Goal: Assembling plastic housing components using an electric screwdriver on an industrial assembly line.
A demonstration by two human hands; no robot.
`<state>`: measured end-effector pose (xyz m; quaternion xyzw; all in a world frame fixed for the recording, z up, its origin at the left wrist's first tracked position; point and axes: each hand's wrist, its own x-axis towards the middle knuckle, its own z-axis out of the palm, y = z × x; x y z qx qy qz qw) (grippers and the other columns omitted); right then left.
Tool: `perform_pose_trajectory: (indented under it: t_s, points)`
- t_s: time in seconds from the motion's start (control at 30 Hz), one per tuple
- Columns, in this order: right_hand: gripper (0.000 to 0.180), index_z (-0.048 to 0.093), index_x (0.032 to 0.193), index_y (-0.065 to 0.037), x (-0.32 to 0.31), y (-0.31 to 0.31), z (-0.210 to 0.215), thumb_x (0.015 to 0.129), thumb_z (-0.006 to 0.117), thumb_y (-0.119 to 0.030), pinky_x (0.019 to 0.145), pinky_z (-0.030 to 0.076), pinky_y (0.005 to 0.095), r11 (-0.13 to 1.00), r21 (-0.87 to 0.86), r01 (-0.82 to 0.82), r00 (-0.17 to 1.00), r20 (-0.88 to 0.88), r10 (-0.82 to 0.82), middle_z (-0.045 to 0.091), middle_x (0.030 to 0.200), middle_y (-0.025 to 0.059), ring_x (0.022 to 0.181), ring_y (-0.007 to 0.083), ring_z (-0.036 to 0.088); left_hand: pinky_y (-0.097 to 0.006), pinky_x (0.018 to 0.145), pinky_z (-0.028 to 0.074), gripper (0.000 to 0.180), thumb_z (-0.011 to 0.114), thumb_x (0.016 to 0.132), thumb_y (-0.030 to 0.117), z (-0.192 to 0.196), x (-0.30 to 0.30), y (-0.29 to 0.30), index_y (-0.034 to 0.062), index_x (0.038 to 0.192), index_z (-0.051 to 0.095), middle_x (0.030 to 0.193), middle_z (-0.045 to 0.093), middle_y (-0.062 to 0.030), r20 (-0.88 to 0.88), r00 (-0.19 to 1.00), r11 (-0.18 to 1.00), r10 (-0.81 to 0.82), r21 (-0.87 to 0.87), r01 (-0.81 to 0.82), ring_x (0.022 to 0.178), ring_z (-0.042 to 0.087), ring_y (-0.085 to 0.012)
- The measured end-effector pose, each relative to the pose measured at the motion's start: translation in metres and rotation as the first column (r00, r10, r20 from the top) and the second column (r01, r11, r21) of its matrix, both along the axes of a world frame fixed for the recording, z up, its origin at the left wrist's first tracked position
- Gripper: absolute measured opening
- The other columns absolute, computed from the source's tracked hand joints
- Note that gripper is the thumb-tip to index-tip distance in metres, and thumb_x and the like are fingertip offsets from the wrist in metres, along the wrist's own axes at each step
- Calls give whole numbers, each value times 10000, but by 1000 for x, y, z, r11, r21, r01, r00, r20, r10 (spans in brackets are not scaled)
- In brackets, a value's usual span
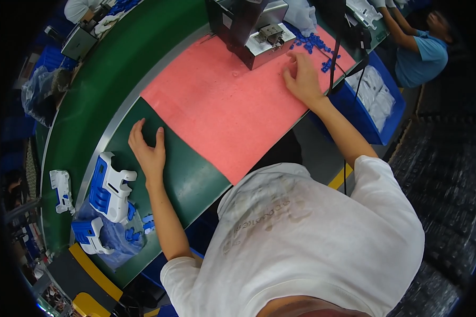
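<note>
My left hand is over the green tabletop, just left of the pink mat. Its fingers and thumb are apart and nothing shows in them. Close below it lies a white and blue plastic housing; a second such housing is nearer the table's left end. My right hand is at the mat's right part, fingers bent but apart, with nothing visible in it. It is close to a metal fixture on a boxy machine and to several small blue plastic parts.
A curved green conveyor runs along the far side, carrying a white plastic part. Blue pieces lie on a clear plastic bag. A blue bin with white parts stands at the right. A co-worker sits at the upper right.
</note>
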<state>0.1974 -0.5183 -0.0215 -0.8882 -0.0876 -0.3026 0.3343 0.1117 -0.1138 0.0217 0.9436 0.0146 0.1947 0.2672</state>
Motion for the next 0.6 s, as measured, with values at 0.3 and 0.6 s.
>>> perform_pose_trajectory:
  t_s: [0.3,0.6]
  points:
    - [224,637,886,-17,13,-5,-7,786,704,-207,713,493,406,977,-195,-80,983,-178,45,592,832,130,784,316,606,-414,1058,345,470,701,842,214,-2,0,2,48,1254,548,1312,517,-156,-13,1000,1000,2,-7,-2,1259,431,-331]
    - [443,615,843,-42,-11,-12,21,818,658,-482,716,462,410,845,-534,40,976,-161,-147,612,852,127,733,310,607,-410,1052,351,471,705,842,211,-1,-3,7,47,1254,548,1310,520,-156,-4,1000,1000,-8,-12,8,1255,434,-330]
